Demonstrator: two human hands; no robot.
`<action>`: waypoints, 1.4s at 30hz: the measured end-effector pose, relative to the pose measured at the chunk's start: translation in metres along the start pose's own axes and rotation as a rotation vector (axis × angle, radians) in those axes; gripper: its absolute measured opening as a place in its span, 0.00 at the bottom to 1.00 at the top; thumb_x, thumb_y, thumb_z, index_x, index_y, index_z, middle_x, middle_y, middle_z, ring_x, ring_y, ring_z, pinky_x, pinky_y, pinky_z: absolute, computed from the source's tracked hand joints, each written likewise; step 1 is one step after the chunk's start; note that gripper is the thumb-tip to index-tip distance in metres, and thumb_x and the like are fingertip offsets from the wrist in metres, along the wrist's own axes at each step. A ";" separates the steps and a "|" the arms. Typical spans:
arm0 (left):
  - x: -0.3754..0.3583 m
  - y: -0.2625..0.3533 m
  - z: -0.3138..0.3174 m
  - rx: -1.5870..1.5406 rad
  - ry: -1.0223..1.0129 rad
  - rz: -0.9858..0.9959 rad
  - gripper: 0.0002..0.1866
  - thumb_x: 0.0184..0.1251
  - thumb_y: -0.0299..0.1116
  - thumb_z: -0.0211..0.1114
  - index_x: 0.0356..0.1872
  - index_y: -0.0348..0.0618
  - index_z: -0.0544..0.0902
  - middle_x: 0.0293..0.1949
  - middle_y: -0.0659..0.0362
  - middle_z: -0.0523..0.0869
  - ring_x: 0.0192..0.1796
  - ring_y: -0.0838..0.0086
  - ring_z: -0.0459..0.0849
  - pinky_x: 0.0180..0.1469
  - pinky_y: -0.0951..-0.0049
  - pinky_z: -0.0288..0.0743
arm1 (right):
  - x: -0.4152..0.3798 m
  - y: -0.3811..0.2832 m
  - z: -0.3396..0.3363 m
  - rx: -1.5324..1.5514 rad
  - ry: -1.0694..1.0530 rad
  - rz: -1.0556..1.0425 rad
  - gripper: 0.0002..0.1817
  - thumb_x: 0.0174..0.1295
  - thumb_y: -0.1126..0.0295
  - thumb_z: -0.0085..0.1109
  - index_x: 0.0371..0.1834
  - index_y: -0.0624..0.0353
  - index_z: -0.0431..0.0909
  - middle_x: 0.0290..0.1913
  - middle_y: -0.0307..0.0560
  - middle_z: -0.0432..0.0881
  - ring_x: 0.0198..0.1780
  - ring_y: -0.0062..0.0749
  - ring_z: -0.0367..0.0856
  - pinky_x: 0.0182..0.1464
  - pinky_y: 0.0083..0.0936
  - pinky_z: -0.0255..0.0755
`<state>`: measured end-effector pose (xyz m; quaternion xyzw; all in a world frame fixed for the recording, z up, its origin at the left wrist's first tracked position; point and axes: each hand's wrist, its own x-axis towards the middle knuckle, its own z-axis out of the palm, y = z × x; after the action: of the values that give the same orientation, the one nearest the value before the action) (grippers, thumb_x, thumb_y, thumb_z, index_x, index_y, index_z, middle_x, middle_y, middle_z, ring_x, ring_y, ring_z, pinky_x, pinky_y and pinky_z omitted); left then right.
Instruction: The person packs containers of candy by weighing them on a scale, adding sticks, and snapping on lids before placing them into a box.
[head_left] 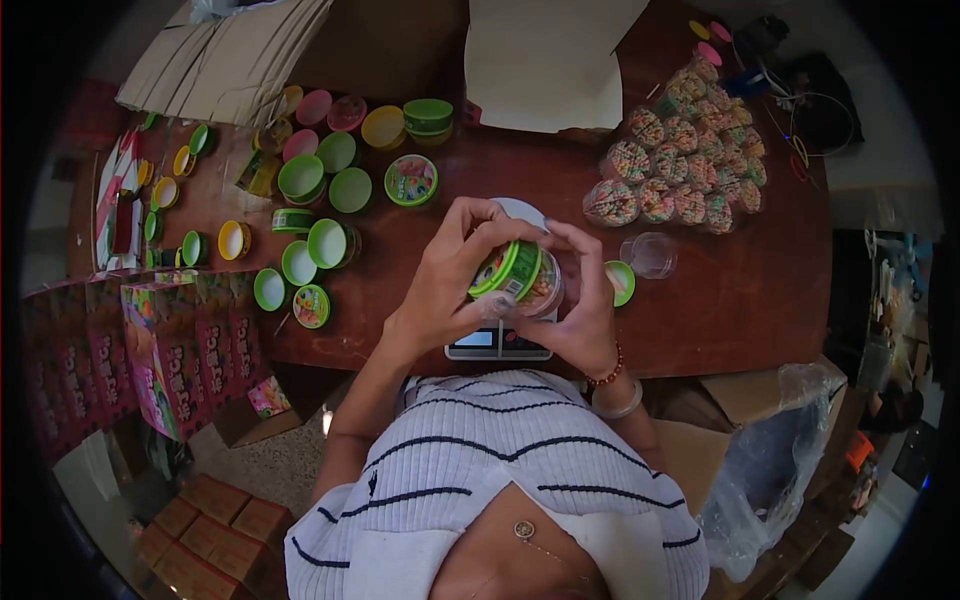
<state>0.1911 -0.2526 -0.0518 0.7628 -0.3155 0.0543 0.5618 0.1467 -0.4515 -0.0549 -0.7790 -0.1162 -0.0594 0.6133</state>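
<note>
Above a small digital scale (480,345), my two hands hold a clear plastic cup (543,288) of small multicoloured pieces. A green lid-like cap (508,268) with a printed label sits over one end of the cup, which is tilted. My left hand (450,265) is closed around the green cap. The fingers of my right hand (582,295) wrap the cup from the other side. A green round lid (621,282) lies just right of my right hand, beside an empty-looking clear cup (650,256).
Green, yellow and pink tubs and lids (328,243) spread over the left of the table (400,335). Several filled clear cups (690,160) cluster at the back right. Pink printed boxes (170,350) stand at left, an open cardboard box (545,65) at the back. Orange-handled scissors (798,158) lie far right.
</note>
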 end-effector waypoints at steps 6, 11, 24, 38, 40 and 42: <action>0.017 0.008 0.022 0.051 0.024 -0.135 0.22 0.66 0.46 0.65 0.56 0.43 0.81 0.50 0.44 0.78 0.54 0.48 0.81 0.55 0.56 0.78 | 0.005 -0.001 -0.022 -0.398 0.062 -0.261 0.33 0.48 0.76 0.83 0.58 0.63 0.75 0.57 0.49 0.84 0.60 0.34 0.85 0.58 0.32 0.81; 0.012 -0.007 0.040 -0.035 -0.021 0.010 0.25 0.65 0.51 0.64 0.53 0.40 0.81 0.48 0.45 0.78 0.51 0.50 0.81 0.54 0.55 0.77 | -0.003 0.034 -0.039 0.410 -0.215 0.381 0.30 0.76 0.47 0.57 0.66 0.62 0.73 0.59 0.50 0.82 0.62 0.31 0.84 0.63 0.29 0.76; 0.027 -0.009 0.043 0.033 -0.017 0.014 0.27 0.57 0.50 0.71 0.52 0.42 0.82 0.46 0.46 0.78 0.51 0.51 0.82 0.51 0.54 0.79 | -0.016 0.028 -0.022 0.261 0.133 0.218 0.41 0.80 0.34 0.37 0.70 0.65 0.67 0.54 0.51 0.81 0.49 0.26 0.83 0.51 0.25 0.77; 0.090 0.062 0.063 0.229 -0.637 0.783 0.17 0.61 0.46 0.75 0.40 0.43 0.84 0.38 0.59 0.78 0.30 0.72 0.85 0.23 0.72 0.78 | -0.036 0.048 -0.043 1.300 -0.367 0.955 0.21 0.86 0.55 0.39 0.62 0.59 0.76 0.54 0.42 0.84 0.49 0.20 0.87 0.39 0.17 0.83; 0.094 0.071 0.068 0.062 -0.873 0.891 0.16 0.63 0.43 0.73 0.41 0.42 0.82 0.40 0.59 0.76 0.29 0.69 0.84 0.22 0.71 0.78 | -0.037 0.018 -0.055 0.500 -0.760 0.797 0.19 0.84 0.60 0.44 0.65 0.60 0.75 0.55 0.43 0.84 0.54 0.23 0.86 0.48 0.17 0.84; 0.103 0.075 0.073 -0.024 -0.938 0.894 0.16 0.63 0.41 0.71 0.44 0.42 0.81 0.39 0.59 0.75 0.30 0.67 0.84 0.23 0.69 0.78 | -0.050 0.051 -0.047 0.361 -0.777 0.409 0.19 0.83 0.63 0.46 0.69 0.60 0.73 0.59 0.44 0.83 0.60 0.25 0.84 0.54 0.20 0.83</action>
<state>0.2120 -0.3734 0.0288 0.4943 -0.8151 -0.0594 0.2961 0.1143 -0.5134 -0.1036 -0.6315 -0.1897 0.3794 0.6491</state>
